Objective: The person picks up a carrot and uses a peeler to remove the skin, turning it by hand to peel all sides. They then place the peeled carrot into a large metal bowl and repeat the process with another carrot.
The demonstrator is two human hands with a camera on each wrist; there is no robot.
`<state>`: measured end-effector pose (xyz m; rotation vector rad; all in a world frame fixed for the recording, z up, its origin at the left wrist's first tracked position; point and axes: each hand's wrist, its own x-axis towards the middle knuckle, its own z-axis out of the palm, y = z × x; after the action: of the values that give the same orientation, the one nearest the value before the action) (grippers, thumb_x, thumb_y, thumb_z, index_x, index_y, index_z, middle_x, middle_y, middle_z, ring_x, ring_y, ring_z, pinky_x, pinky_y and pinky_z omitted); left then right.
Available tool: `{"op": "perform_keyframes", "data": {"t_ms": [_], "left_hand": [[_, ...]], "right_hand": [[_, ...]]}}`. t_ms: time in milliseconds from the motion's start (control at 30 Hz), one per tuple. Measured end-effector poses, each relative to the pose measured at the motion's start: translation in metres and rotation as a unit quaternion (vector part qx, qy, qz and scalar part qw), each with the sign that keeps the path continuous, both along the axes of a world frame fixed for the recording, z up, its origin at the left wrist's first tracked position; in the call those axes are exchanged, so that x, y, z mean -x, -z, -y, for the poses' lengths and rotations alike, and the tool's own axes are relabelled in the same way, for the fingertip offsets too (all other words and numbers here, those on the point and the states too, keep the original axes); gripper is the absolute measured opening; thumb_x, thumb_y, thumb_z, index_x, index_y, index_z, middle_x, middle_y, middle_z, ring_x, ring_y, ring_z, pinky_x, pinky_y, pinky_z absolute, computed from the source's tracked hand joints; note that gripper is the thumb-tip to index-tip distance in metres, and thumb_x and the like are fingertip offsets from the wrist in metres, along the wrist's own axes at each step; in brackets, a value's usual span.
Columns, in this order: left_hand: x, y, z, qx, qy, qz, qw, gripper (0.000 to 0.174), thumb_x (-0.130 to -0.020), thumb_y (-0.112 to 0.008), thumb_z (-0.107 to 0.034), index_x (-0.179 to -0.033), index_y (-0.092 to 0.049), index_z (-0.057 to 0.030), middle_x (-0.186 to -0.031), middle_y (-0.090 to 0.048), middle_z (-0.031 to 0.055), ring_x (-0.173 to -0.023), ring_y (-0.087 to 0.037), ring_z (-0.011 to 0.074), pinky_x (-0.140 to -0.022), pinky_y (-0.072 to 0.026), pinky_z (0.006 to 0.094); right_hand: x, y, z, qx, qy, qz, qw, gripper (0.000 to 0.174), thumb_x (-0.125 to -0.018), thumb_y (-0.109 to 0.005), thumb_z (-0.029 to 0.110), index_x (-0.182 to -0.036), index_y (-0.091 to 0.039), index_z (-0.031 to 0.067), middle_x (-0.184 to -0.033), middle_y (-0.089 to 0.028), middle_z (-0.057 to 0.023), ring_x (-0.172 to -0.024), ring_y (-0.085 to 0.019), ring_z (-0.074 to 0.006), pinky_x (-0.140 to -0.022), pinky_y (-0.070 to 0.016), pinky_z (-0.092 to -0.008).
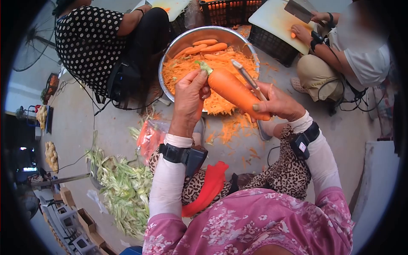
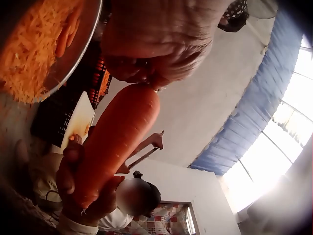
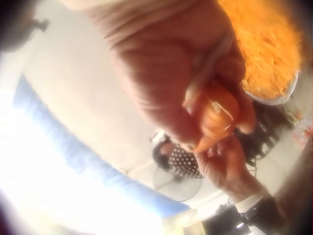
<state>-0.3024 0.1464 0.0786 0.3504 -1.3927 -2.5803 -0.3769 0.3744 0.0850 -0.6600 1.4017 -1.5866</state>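
Note:
A large orange carrot (image 1: pixel 238 93) slants across in front of me, over the near side of a metal basin (image 1: pixel 161 78). My left hand (image 1: pixel 190 93) pinches its green-stemmed thick end between thumb and fingers. At the narrow end, my right hand (image 1: pixel 282 102) grips the carrot and also holds a peeler (image 1: pixel 246 76). The peeler points up and away, along the carrot's upper side; in the left wrist view its forked head (image 2: pixel 155 142) shows behind the carrot. In the right wrist view the carrot's tip (image 3: pixel 217 115) is framed by my right fingers. Orange peelings (image 1: pixel 182 70) and whole carrots (image 1: pixel 216 47) fill the basin.
Two people sit across from me, one at a cutting board (image 1: pixel 272 19) with a cleaver (image 1: pixel 298 10). Black crates (image 1: pixel 272 44) stand behind the basin. Left of me lie leafy husks (image 1: pixel 127 191) and a red bag (image 1: pixel 149 138); scattered peelings (image 1: pixel 229 129) cover the floor ahead.

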Motion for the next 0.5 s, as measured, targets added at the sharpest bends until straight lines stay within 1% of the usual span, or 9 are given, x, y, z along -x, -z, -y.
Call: {"op": "perform_keyframes", "data": {"t_ms": [33,67,100,133,200,333,400,433,500], "left_hand": [[0.001,0.000,0.000,0.001,-0.005,-0.005,1.000,0.016,-0.091,-0.059,-0.014,-0.096,-0.062,0.0005,-0.071,-0.055,-0.0012,-0.058,-0.045,0.0044,-0.050,-0.0360,0.0182],[0.002,0.002,0.000,0.001,-0.008,-0.005,1.000,0.016,-0.091,-0.059,-0.014,-0.096,-0.062,0.0005,-0.071,-0.055,-0.0012,-0.058,-0.045,0.0044,-0.050,-0.0360,0.0182],[0.003,0.005,0.000,0.034,-0.018,0.004,0.999,0.016,-0.091,-0.058,-0.014,-0.097,-0.062,0.0010,-0.071,-0.054,-0.0014,-0.058,-0.045,0.0044,-0.050,-0.0359,0.0181],[0.003,0.008,-0.001,0.067,-0.027,0.014,0.997,0.017,-0.091,-0.058,-0.013,-0.097,-0.062,0.0016,-0.071,-0.054,-0.0015,-0.058,-0.045,0.0044,-0.050,-0.0358,0.0180],[0.004,0.011,-0.002,0.074,-0.028,0.018,0.997,0.016,-0.092,-0.057,-0.014,-0.098,-0.061,0.0009,-0.073,-0.054,-0.0012,-0.060,-0.045,0.0046,-0.051,-0.0361,0.0184],[0.004,0.006,-0.002,0.074,-0.020,0.012,0.997,0.016,-0.093,-0.056,-0.012,-0.100,-0.059,0.0011,-0.074,-0.054,-0.0005,-0.061,-0.046,0.0051,-0.052,-0.0367,0.0188],[0.002,0.002,-0.001,0.055,-0.019,0.007,0.998,0.018,-0.092,-0.056,-0.013,-0.101,-0.060,0.0019,-0.073,-0.054,-0.0007,-0.060,-0.046,0.0050,-0.052,-0.0366,0.0182],[0.001,0.001,-0.001,0.037,-0.018,0.002,0.999,0.019,-0.091,-0.057,-0.013,-0.102,-0.061,0.0027,-0.072,-0.054,-0.0010,-0.059,-0.046,0.0049,-0.052,-0.0365,0.0176],[0.000,-0.001,0.001,0.014,0.003,-0.009,1.000,0.020,-0.091,-0.057,-0.013,-0.102,-0.061,0.0026,-0.072,-0.054,-0.0009,-0.059,-0.046,0.0049,-0.052,-0.0364,0.0175]], "right_hand": [[0.001,0.005,0.002,0.000,-0.003,0.000,1.000,0.061,-0.075,-0.074,0.032,-0.119,-0.048,-0.0004,-0.094,-0.061,-0.0058,-0.079,-0.059,-0.0123,-0.071,-0.0483,-0.0249],[0.002,0.012,0.006,-0.008,0.019,-0.186,0.982,0.066,-0.073,-0.076,0.031,-0.122,-0.045,-0.0004,-0.097,-0.060,-0.0059,-0.082,-0.059,-0.0150,-0.074,-0.0478,-0.0263],[0.002,0.016,0.008,-0.015,0.040,-0.364,0.930,0.072,-0.070,-0.079,0.030,-0.124,-0.043,-0.0003,-0.100,-0.060,-0.0061,-0.085,-0.060,-0.0177,-0.078,-0.0473,-0.0278],[0.000,0.017,0.010,-0.015,0.036,-0.364,0.931,0.072,-0.070,-0.079,0.030,-0.124,-0.043,-0.0003,-0.100,-0.060,-0.0061,-0.085,-0.060,-0.0177,-0.078,-0.0473,-0.0278],[-0.006,0.019,0.015,-0.061,0.087,-0.390,0.915,0.069,-0.067,-0.081,0.024,-0.121,-0.046,0.0002,-0.099,-0.059,-0.0050,-0.089,-0.058,-0.0195,-0.082,-0.0458,-0.0296],[0.001,0.013,0.011,-0.130,0.072,-0.331,0.932,0.058,-0.068,-0.079,0.019,-0.115,-0.051,0.0006,-0.098,-0.059,-0.0047,-0.093,-0.057,-0.0176,-0.082,-0.0452,-0.0291],[0.003,0.008,0.009,-0.054,0.066,-0.299,0.950,0.047,-0.070,-0.075,0.017,-0.109,-0.055,0.0002,-0.089,-0.059,-0.0029,-0.081,-0.060,-0.0137,-0.071,-0.0480,-0.0269],[0.001,-0.001,0.009,-0.055,0.066,-0.299,0.951,0.047,-0.070,-0.075,0.017,-0.109,-0.055,0.0002,-0.089,-0.059,-0.0029,-0.081,-0.060,-0.0137,-0.071,-0.0480,-0.0269],[-0.005,-0.021,0.008,-0.141,0.033,-0.116,0.983,0.046,-0.071,-0.075,0.019,-0.108,-0.055,-0.0001,-0.082,-0.059,-0.0015,-0.065,-0.058,-0.0086,-0.058,-0.0475,-0.0228]]}}
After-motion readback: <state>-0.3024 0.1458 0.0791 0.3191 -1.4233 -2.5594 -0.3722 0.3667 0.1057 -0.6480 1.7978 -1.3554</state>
